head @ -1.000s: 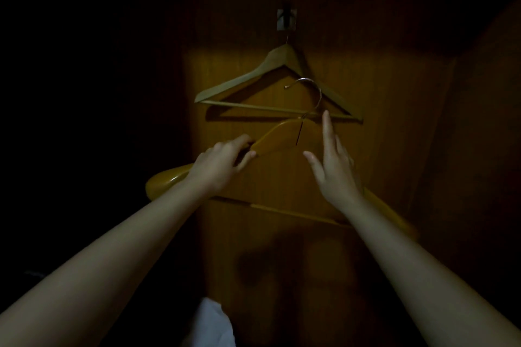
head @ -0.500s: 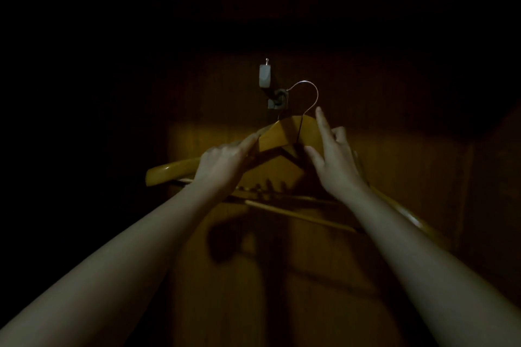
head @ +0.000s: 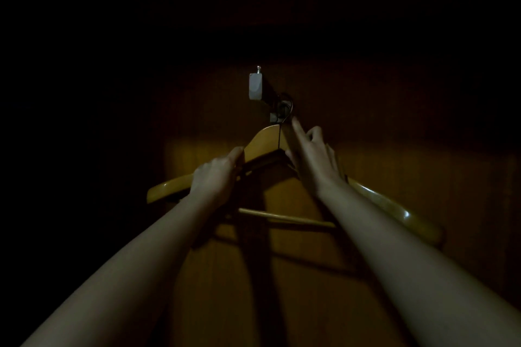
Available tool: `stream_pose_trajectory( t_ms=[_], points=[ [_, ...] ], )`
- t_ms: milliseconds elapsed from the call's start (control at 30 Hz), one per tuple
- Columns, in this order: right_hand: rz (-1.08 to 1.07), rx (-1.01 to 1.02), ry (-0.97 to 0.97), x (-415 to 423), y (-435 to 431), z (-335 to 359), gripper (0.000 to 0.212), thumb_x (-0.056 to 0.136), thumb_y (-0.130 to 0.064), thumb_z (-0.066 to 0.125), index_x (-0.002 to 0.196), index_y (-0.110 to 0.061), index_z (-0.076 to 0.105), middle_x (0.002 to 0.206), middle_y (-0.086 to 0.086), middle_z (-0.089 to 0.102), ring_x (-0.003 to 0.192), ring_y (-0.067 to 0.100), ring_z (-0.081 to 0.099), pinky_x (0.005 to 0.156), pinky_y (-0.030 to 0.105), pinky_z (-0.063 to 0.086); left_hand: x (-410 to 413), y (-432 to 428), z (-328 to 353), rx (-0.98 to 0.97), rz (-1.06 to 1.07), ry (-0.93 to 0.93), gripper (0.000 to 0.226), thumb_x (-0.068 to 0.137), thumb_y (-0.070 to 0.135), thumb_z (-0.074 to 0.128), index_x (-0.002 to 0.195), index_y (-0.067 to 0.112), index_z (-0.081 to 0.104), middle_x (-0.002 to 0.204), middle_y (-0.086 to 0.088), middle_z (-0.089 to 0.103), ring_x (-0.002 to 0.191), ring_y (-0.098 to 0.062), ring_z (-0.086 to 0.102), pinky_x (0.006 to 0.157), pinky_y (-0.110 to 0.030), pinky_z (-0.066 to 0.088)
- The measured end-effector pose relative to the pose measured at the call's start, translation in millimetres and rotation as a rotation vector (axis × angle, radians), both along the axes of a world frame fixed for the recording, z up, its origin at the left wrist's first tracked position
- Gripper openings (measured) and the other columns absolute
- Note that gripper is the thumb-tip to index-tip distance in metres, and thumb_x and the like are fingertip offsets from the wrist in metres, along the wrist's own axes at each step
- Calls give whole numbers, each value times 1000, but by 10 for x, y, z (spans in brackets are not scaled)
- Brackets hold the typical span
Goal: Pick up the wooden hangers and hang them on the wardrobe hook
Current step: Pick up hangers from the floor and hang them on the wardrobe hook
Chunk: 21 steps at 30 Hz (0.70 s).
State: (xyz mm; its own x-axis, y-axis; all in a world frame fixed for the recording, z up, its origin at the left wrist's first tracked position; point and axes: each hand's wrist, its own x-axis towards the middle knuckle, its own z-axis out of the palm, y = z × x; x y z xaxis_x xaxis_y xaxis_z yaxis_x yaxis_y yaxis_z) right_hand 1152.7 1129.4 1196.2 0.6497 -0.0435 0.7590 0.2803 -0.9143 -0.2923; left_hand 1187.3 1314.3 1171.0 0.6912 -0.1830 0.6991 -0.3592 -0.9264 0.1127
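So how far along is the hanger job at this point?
Done: the wooden hanger looks hooked over the wardrobe hook. In hand: left hand grips its shoulder, right hand pinches its neck. Left: letting go; further hangers cannot be made out in the dark.

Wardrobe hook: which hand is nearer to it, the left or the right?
Right. The right hand points a finger up just beneath the hook; the left hand grips the hanger lower, to the left.

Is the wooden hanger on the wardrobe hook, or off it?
Cannot tell: the wooden hanger has its wire loop at the wardrobe hook, in shadow; left hand and right hand hold it.
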Motion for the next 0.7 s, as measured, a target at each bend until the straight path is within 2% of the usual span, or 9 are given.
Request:
stream_pose_trajectory(
  t_ms=[100, 167, 233, 300, 367, 433, 500, 600, 700],
  points=[
    [5, -77, -40, -11, 7, -87, 58, 93, -28, 52, 143, -30, 23, 126, 11, 42, 106, 30, 55, 87, 45, 50, 62, -3, -87, -18, -18, 45, 53, 96, 15, 43, 143, 26, 23, 115, -7, 58, 92, -20, 61, 69, -29, 51],
    [24, -5, -11, -20, 9, -122, 50, 92, -27, 54, 136, -25, 32, 127, 11, 44, 109, 30, 54, 87, 45, 51, 99, -16, -136, -49, -19, 61, 46, 96, 16, 43, 139, 24, 28, 110, -7, 59, 89, -20, 61, 68, -28, 50],
    [26, 60, 15, 10, 3, -140, 49, 92, -26, 54, 136, -22, 33, 131, 12, 43, 115, 31, 50, 91, 47, 49, 130, -42, -171, -104, -30, 62, 36, 97, 18, 41, 133, 22, 35, 104, -6, 60, 84, -19, 61, 68, -29, 52],
    [-24, -3, -9, 42, -12, -170, 55, 93, -29, 52, 142, -22, 29, 136, 10, 38, 122, 28, 44, 95, 44, 47, 155, -87, -215, -156, -47, 74, 29, 97, 17, 41, 126, 20, 40, 103, -6, 60, 85, -20, 62, 75, -35, 55],
    [-64, -83, -51, 70, -38, -214, 64, 94, -29, 50, 148, -26, 16, 143, 8, 33, 129, 26, 37, 100, 40, 43, 178, -136, -274, -185, -50, 72, 28, 95, 14, 45, 123, 20, 42, 110, -6, 59, 94, -20, 61, 87, -39, 53],
    [-73, -122, -54, 78, -61, -267, 72, 94, -25, 48, 150, -28, 2, 148, 6, 28, 133, 25, 31, 104, 41, 38, 195, -174, -332, -169, -18, 58, 39, 94, 16, 47, 131, 19, 37, 130, -6, 51, 118, -22, 51, 107, -45, 38],
    [-93, -144, -45, 46, -82, -318, 74, 95, -23, 47, 150, -25, -3, 151, 4, 26, 135, 24, 28, 108, 42, 34, 173, -199, -371, -151, 16, 72, 53, 97, 27, 39, 145, 19, 18, 150, -7, 31, 139, -23, 29, 116, -47, 17],
    [-112, -162, -44, -67, -106, -410, 72, 96, -25, 46, 150, -23, -1, 156, 0, 17, 142, 21, 20, 115, 42, 24, 113, -209, -418, -122, 55, 96, 65, 98, 41, 28, 149, 19, -5, 160, -5, 1, 147, -22, 0, 118, -47, 2],
    [-41, -69, -69, -243, -97, -549, 67, 95, -25, 49, 150, -22, 11, 157, -1, 16, 143, 20, 16, 118, 43, 16, -11, -189, -517, -109, 35, 46, 66, 98, 44, 25, 148, 21, -11, 160, -2, -9, 147, -18, -11, 118, -44, -3]
  ],
)
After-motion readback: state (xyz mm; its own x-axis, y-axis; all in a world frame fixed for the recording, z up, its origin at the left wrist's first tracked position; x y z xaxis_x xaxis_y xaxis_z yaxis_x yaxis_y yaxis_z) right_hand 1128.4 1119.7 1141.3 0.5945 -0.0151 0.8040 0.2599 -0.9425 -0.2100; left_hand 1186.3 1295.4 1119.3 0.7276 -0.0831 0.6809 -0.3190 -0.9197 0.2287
